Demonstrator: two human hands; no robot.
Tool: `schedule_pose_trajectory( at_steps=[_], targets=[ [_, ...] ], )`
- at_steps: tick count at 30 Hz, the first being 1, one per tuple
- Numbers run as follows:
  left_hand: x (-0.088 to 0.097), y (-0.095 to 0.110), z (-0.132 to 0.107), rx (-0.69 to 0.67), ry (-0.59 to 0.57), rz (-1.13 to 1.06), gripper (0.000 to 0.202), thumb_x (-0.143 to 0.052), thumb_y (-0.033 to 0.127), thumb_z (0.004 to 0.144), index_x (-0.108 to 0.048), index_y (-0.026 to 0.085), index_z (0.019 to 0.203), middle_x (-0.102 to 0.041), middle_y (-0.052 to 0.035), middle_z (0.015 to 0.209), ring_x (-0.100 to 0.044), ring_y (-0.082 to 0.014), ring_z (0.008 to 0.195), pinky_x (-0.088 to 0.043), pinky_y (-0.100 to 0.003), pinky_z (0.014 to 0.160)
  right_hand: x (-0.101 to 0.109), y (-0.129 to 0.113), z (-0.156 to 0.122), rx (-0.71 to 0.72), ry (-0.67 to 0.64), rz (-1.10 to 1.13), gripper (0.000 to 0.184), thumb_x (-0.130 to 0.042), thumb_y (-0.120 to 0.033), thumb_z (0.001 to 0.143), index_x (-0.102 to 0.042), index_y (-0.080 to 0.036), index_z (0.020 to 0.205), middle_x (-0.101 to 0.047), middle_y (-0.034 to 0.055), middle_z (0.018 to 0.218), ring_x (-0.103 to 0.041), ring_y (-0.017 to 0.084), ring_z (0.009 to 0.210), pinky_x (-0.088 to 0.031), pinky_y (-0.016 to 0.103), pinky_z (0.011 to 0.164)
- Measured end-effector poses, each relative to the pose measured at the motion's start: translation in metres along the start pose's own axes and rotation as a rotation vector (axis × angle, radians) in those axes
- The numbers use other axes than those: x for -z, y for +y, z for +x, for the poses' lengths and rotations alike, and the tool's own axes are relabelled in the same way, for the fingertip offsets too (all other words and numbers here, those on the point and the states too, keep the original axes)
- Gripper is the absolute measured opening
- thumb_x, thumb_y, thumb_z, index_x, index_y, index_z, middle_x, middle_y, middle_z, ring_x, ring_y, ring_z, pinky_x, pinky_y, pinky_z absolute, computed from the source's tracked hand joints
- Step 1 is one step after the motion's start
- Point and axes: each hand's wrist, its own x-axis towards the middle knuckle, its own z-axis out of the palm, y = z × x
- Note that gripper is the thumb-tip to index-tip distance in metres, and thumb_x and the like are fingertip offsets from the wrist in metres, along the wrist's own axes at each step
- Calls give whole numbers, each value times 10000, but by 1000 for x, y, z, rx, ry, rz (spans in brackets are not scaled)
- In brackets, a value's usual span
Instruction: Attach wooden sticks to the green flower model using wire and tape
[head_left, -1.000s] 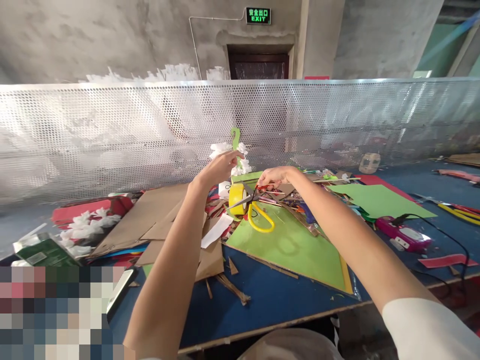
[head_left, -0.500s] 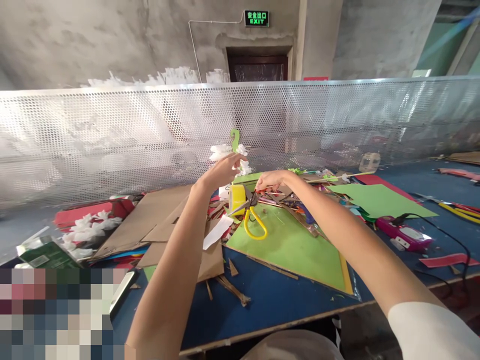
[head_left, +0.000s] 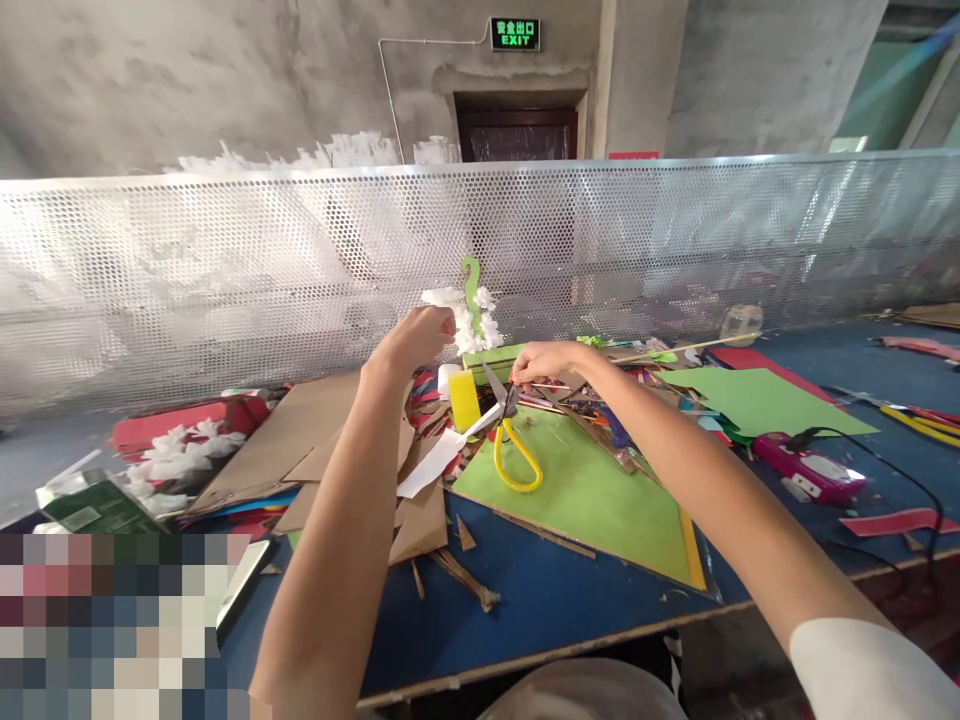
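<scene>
My right hand (head_left: 541, 362) is closed over one handle of the scissors (head_left: 517, 460). Their blades are spread, and the yellow loop of the other handle hangs over a green sheet (head_left: 577, 480). My left hand (head_left: 429, 328) has its fingers curled in, just left of white ruffled flowers (head_left: 480, 325) on a green curled stem (head_left: 471, 275); anything between the fingers is hidden. Below and between the hands stands a yellow tape roll (head_left: 464, 402). Close to the blades, a white paper strip (head_left: 433, 466) lies on brown cardboard (head_left: 421, 525).
A perforated metal screen (head_left: 262, 270) runs along the back of the blue table (head_left: 540, 590). Paper scraps crowd the middle. To the right are a light green sheet (head_left: 757, 400), a magenta device (head_left: 810, 470) with a black cord and yellow-handled pliers (head_left: 915, 425). White ruffled pieces (head_left: 184, 455) lie left.
My left hand has moved left, away from the white flowers, which now show more fully. The scissors have turned and their blades have spread; the right hand has stayed in place.
</scene>
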Motion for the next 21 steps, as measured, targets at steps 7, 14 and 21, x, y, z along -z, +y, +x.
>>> schedule_pose_trajectory(
  at_steps=[7,14,21],
  targets=[
    [14,4,-5,-162,-71,-27,146,-579,139,870,-693,198,937,-694,-100,1060,-643,-230,1036,-496,-307,836,-6,7,-1,90,-1,108,145,-706,-245,886,-746,-108,908,-699,20,750,-412,52,521,-244,202,454],
    [28,6,-12,-260,-232,-88,131,-530,182,905,-653,213,938,-685,-74,1021,-658,-190,882,-478,-298,766,-11,7,12,108,-33,218,147,-729,-258,874,-713,-114,849,-668,12,726,-379,46,512,-195,201,452],
    [21,12,-12,-296,-197,-72,159,-497,164,890,-642,218,928,-722,-48,926,-617,-163,801,-423,-288,707,-8,-19,31,41,-35,83,165,-629,-204,945,-680,-101,826,-643,17,716,-350,44,480,-209,217,446]
  ],
)
